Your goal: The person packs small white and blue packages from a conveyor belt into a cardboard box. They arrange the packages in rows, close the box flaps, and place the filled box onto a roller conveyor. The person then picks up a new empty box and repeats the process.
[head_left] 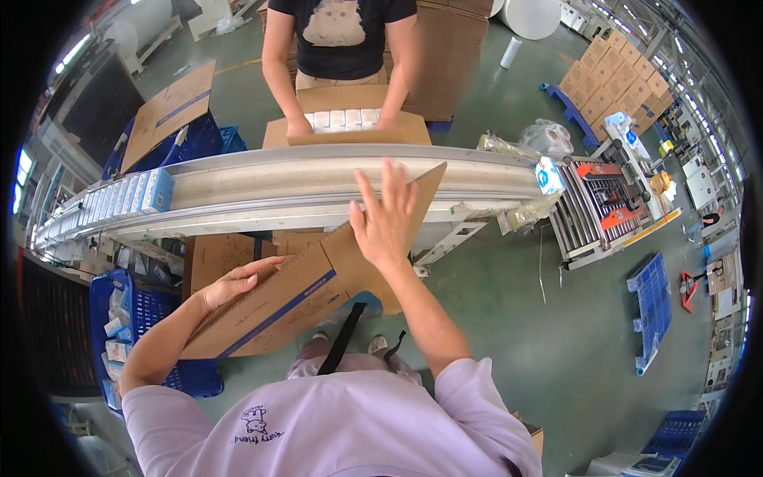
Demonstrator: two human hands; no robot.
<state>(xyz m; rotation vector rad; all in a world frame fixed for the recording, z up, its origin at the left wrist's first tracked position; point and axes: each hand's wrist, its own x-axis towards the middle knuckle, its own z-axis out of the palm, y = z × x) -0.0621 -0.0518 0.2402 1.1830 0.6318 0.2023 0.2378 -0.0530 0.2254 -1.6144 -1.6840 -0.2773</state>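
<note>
A partly flattened brown cardboard box (pixel 274 314) with a blue stripe slants in front of my body, below the conveyor. My left hand (pixel 234 285) grips its upper edge on the left, the fingers lying along the rim. Over the right-hand flap of the box, my right hand (pixel 385 219) is raised with its fingers spread, slightly blurred. Whether its palm touches the flap I cannot tell. Across the conveyor, a co-worker's two hands are at an open carton (pixel 350 137) holding rows of small white packs (pixel 344 120).
A conveyor belt (pixel 270 176) crosses ahead, with a row of blue-and-white packs (pixel 139 193) on its left. A blue crate (pixel 151 306) of packs stands at lower left. To the right are a roller table (pixel 584 211), a blue pallet (pixel 653 306) and stacked cartons (pixel 616 79).
</note>
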